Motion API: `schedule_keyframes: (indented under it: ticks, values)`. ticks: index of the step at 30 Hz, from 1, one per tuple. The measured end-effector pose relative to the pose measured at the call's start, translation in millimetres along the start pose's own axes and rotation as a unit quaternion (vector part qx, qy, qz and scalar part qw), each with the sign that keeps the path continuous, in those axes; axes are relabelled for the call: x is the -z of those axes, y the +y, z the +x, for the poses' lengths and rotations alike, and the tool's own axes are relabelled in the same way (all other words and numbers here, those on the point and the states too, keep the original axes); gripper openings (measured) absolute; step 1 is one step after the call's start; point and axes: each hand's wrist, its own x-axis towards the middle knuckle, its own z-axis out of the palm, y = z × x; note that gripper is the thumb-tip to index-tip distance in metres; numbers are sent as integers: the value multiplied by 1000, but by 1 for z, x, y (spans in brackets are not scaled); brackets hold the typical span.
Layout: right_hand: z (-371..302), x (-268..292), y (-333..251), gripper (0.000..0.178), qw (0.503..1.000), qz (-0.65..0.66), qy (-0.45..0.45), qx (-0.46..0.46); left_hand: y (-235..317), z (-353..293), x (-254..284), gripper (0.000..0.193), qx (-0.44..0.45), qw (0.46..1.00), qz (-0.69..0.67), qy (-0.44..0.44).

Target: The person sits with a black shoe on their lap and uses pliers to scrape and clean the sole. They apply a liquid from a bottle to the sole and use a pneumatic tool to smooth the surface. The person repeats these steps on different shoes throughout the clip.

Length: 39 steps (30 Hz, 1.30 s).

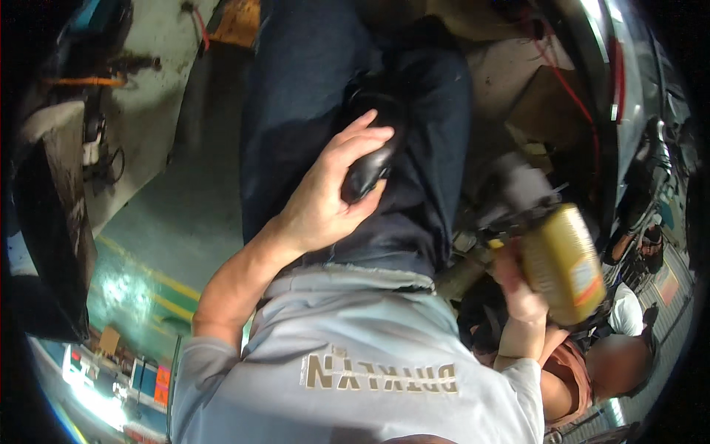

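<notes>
My left hand (322, 192) is closed round a smooth, shiny black shoe-like thing (367, 169), held above my lap. Its thumb presses the near end and its fingers curve over the far side. Against my dark trousers, the far outline of the black thing is hard to make out. To the right, my right hand (521, 296) grips a yellow can (566, 263) with a bulky dark grey head (518, 185). Motion smears both, and the can hides part of the fingers. A small yellow piece (496, 243) shows by the fingertips.
A pale machine panel (148, 111) stands at the left, beside a dark hanging sheet (55, 229). Yellow lines (159, 285) mark the green floor. Cardboard (551, 107) and a red cable (569, 89) are at the far right. Another person (569, 385) is close by at the lower right.
</notes>
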Motion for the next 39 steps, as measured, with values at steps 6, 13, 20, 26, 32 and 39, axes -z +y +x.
schedule_keyframes:
  ticks: [6, 13, 20, 26, 32, 39]
  values:
    - [84, -1, -130, 23, 913, -231, 131, 310, 76, 58, 49, 65, 34, 996, -60, -52]
    - [230, 65, -187, 45, 707, -591, 223, 318, 108, 113, 79, 71, 131, 961, -136, -203]
    - [253, 30, -203, 45, 633, -647, 257, 339, 35, 129, 74, 68, 202, 944, -214, -152]
    - [258, -15, -168, 67, 647, -590, 142, 460, -14, 105, 49, 71, 219, 920, -321, -45]
    - [247, -17, -186, 46, 800, -513, 55, 306, -9, 98, 34, 64, 202, 927, -317, -4]
    - [190, -48, -141, 30, 845, -434, 22, 312, -8, 96, 40, 57, 216, 937, -274, -17]
